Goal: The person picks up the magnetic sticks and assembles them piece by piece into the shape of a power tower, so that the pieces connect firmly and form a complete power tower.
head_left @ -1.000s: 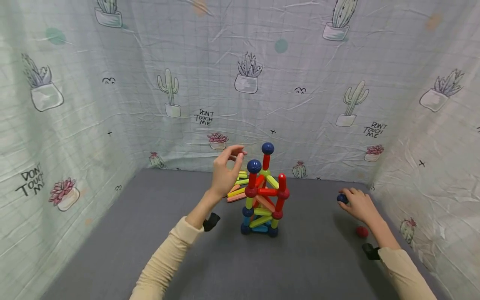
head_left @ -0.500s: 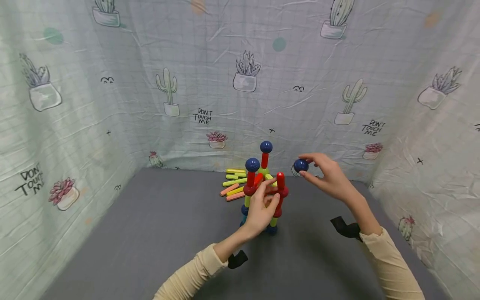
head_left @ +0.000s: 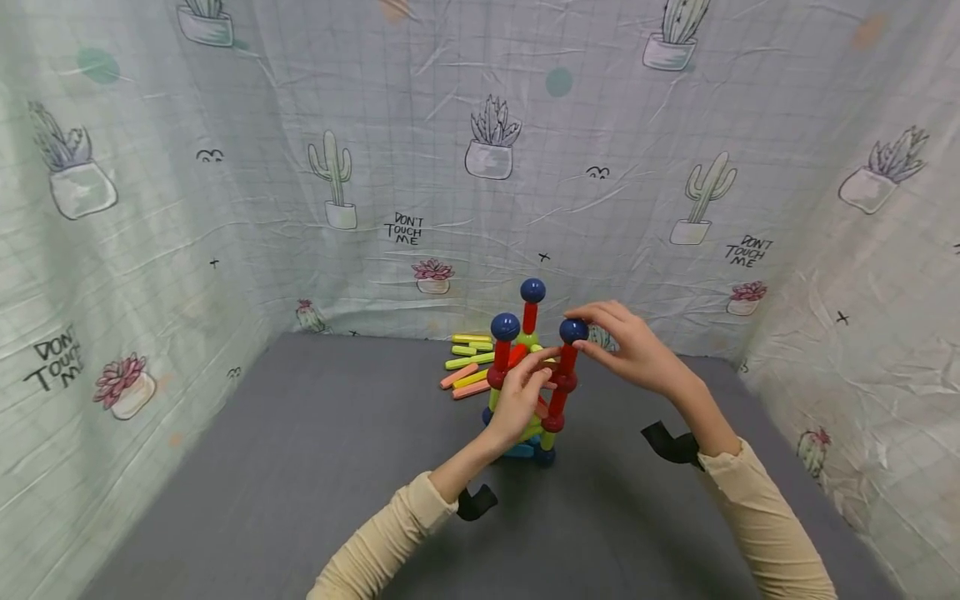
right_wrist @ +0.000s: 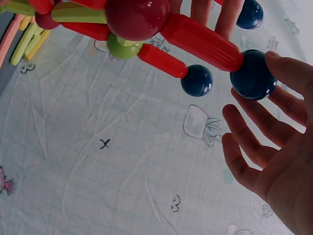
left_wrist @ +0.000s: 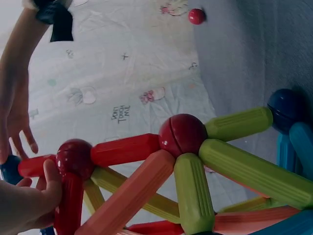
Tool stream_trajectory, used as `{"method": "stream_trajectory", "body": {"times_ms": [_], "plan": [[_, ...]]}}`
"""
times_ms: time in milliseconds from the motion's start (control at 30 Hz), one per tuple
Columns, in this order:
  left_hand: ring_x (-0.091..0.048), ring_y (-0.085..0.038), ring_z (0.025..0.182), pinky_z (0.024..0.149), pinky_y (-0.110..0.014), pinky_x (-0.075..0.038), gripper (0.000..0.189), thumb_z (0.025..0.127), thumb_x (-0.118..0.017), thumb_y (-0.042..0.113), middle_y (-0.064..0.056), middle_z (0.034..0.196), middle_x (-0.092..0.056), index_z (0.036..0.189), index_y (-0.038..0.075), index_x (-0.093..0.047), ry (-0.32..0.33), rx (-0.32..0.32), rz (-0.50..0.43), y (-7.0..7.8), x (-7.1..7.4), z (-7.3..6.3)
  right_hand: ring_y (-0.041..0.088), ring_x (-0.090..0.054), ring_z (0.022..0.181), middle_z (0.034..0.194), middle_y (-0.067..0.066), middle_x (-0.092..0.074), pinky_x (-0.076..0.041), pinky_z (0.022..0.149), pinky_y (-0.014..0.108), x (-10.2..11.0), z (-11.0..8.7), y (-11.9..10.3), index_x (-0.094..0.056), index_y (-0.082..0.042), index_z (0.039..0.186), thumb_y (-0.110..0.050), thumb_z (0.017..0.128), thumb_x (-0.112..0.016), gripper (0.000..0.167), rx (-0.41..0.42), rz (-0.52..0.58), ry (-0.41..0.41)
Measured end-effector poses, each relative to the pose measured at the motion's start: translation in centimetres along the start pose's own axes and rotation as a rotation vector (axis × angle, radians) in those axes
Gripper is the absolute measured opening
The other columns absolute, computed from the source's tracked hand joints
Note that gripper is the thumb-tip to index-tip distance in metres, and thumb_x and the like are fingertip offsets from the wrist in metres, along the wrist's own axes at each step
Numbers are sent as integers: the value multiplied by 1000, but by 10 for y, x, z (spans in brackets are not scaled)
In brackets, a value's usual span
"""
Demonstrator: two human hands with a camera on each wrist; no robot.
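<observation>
A tower of coloured building rods and balls stands on the grey table, with a red ball joint (left_wrist: 183, 135) on its near right post. With thumb and fingertips, my right hand (head_left: 637, 350) pinches a dark blue ball (right_wrist: 253, 75) at the upper end of a red rod (right_wrist: 203, 41); ball and rod meet. My left hand (head_left: 517, 404) reaches across the tower's front and grips that same rod just above its lower red ball (left_wrist: 75, 159), thumb on the near side. Two other posts carry blue balls, the left one (head_left: 506, 327) and the back one (head_left: 533, 290).
Loose yellow, green and orange rods (head_left: 471, 362) lie behind and left of the tower. Farther off on the table sits a single red ball (left_wrist: 197, 16), hidden behind the right arm in the head view. A cactus-print curtain (head_left: 420, 150) surrounds the table.
My right hand has brought the blue ball from the table's right side left onto the red rod's tip. My left hand has come down and right to that rod, which now leans slightly right.
</observation>
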State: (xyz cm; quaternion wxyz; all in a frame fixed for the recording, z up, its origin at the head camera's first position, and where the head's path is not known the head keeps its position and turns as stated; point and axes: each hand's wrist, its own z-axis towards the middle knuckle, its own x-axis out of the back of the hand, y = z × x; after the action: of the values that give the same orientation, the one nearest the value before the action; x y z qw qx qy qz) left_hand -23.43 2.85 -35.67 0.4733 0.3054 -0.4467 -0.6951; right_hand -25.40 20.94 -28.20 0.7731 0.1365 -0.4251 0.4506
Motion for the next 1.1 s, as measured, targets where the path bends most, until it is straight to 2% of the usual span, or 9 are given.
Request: {"method": "stream_trajectory", "body": {"times_ms": [67, 233, 367, 467, 633, 767, 833, 933, 1100], "plan": [[-50, -39, 106, 91, -44, -43, 39, 95, -31, 14, -23, 127, -47, 129, -3, -42, 0, -6, -40, -1, 3, 0, 18, -51, 99, 111, 8, -57, -47, 79, 38, -1, 0, 0, -55, -4, 116, -3, 76, -67, 42, 3, 1, 5], [-51, -45, 100, 85, -53, -44, 39, 95, -32, 16, -25, 122, -49, 127, -2, -44, -48, -9, -63, 1, 14, -13, 20, -50, 100, 115, 9, -55, -46, 80, 40, -4, -8, -2, -49, -7, 124, -4, 76, -67, 52, -40, 9, 6], [-56, -44, 88, 81, -46, -48, 30, 95, -37, 7, -26, 109, -57, 119, -7, -49, -69, -145, 50, 2, 32, -33, 21, -52, 99, 116, 10, -55, -46, 77, 41, -12, -28, 0, -40, -10, 133, -8, 78, -67, 61, -136, 3, 23], [-60, -33, 79, 73, -34, -51, 25, 93, -40, 4, -24, 97, -61, 113, -8, -51, 15, -243, 182, -5, 56, -41, 21, -54, 99, 113, 10, -57, -47, 74, 39, -27, -46, 2, -36, -7, 134, -9, 78, -67, 65, -195, 5, 50], [-61, -24, 64, 59, -29, -51, 17, 91, -46, 4, -18, 83, -65, 104, -1, -56, 220, -197, 397, -42, 111, -29, 21, -55, 97, 111, 11, -58, -48, 73, 39, -58, -61, 1, -39, -3, 130, -13, 80, -66, 58, -297, 47, 64], [-61, -20, 67, 61, -29, -49, 13, 87, -52, 5, -13, 80, -65, 98, 3, -59, 276, -105, 670, -87, 152, -5, 23, -55, 95, 108, 13, -57, -49, 73, 40, -75, -61, -1, -44, 0, 124, -17, 81, -65, 51, -362, 57, 104], [-60, -19, 70, 63, -30, -49, 14, 86, -54, 6, -11, 83, -64, 99, 4, -61, 243, -58, 818, -107, 166, 5, 23, -56, 92, 105, 13, -58, -49, 72, 39, -79, -60, -2, -48, 0, 120, -17, 81, -65, 46, -380, 62, 136], [-59, -20, 74, 66, -34, -48, 16, 86, -56, 10, -8, 86, -63, 100, 5, -62, 132, -20, 1020, -129, 175, 17, 22, -55, 89, 99, 11, -58, -48, 71, 37, -84, -58, -2, -53, 0, 114, -15, 80, -66, 39, -383, 55, 177], [-55, -25, 77, 67, -39, -44, 22, 85, -59, 19, -11, 85, -62, 103, 5, -63, -106, -92, 1252, -151, 172, 26, 20, -55, 87, 97, 10, -58, -48, 70, 36, -86, -56, -2, -55, -1, 111, -15, 79, -66, 36, -376, 41, 183]]}}
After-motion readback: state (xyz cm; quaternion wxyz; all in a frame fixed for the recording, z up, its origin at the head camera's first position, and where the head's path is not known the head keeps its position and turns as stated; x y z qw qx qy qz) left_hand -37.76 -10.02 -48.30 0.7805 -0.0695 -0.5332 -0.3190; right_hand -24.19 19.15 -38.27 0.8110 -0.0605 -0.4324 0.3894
